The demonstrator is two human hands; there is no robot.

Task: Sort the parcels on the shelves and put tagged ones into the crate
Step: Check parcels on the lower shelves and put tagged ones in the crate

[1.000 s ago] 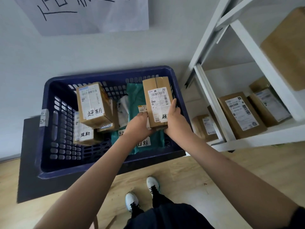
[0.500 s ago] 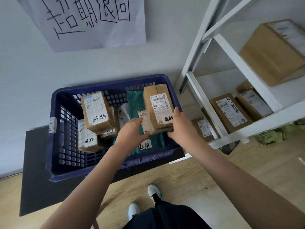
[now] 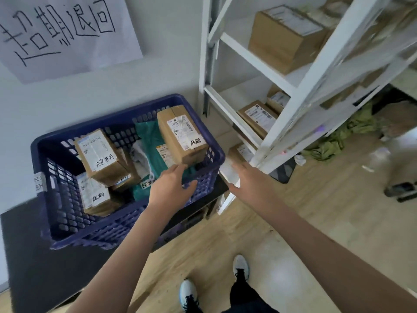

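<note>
handwritten paper sign (image 3: 61,30) on wall, green cloth (image 3: 334,141) on floor

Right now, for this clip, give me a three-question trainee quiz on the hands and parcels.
1. True or false: the left hand grips a parcel.
2. The tall tagged box at the crate's right end rests in: A) the blue crate B) the white shelf C) the floor.
3. Fill in: the right hand is ___, holding nothing.

Key: 1 false; 2 A; 3 open.
</note>
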